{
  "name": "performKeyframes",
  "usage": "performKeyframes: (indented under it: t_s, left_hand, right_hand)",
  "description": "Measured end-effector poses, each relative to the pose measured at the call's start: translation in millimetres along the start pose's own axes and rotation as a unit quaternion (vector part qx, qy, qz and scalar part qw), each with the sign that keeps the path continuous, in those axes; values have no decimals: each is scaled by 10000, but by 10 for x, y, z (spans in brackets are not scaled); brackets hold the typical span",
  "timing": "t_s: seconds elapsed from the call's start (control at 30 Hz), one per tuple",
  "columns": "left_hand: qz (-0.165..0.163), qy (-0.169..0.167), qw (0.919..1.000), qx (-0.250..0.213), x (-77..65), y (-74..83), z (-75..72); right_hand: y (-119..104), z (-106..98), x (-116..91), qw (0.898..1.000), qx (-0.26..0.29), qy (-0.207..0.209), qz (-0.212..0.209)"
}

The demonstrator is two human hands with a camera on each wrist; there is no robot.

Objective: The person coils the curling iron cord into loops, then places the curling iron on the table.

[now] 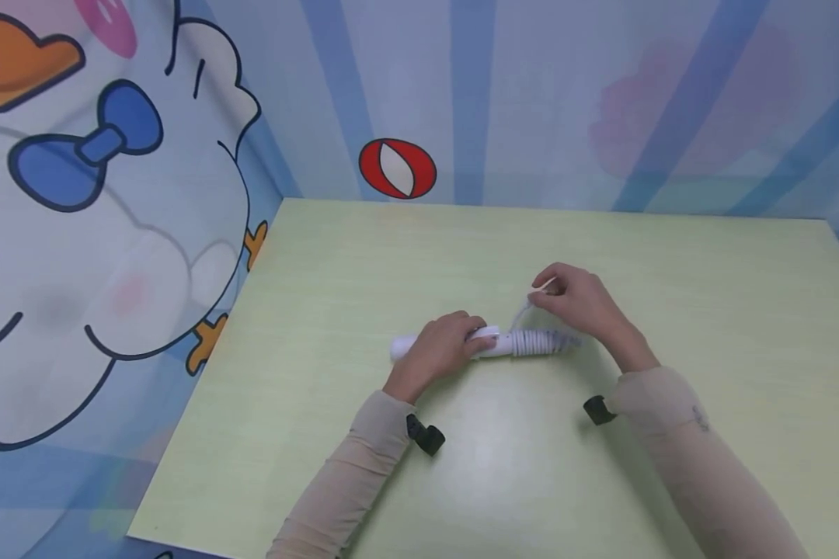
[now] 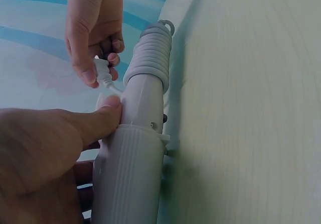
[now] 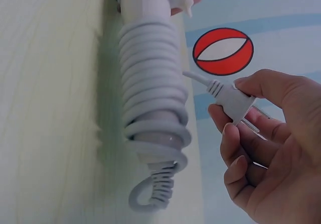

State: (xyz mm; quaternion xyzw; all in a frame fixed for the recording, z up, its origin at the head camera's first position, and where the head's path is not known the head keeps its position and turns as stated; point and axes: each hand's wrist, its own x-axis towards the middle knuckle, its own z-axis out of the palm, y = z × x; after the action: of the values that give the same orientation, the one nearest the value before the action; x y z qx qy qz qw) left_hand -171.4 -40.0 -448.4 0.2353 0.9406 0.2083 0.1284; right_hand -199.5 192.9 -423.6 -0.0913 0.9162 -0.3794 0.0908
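Observation:
A white curling iron [image 1: 503, 344] lies lengthwise across the table, its power cord [image 3: 150, 78] wound in tight coils round the handle. The last coils near the cord's ribbed end sit looser, with a small loop there. My left hand [image 1: 442, 346] grips the body, thumb [image 2: 111, 103] along its side near the lever [image 1: 485, 332]. Above the coils, my right hand [image 1: 576, 299] pinches the two-pin plug [image 3: 234, 102] between thumb and fingers. A short free length of cord runs from the plug down to the iron. The pins point toward the right palm.
The pale yellow-green table [image 1: 335, 435] meets a blue striped wall [image 1: 531, 101] at its back edge. A cartoon wall covering [image 1: 147, 256] runs along the left side. Dark wrist mounts [image 1: 429, 439] sit on both sleeves, close over the tabletop.

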Motion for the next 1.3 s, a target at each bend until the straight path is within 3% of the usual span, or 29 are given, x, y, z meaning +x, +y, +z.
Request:
performKeyframes:
  t_s: [0.3,0.53,0.77,1.3]
  left_hand:
    - [-159,-259,9992,245,31,54,-50]
    - [-223,-264,9988,351,29,61,-49]
    - [-157,-221,9994,206,6,63,-3]
    - [-16,68,9993,376,-41,60,58]
  right_hand:
    - [187,10,171,9972,260,-233,665]
    - [208,31,226,9944,55,-289,1015]
    - [295,87,296,9934,-498,-209,1008]
    - [338,122,321,9939,-577,-240,910]
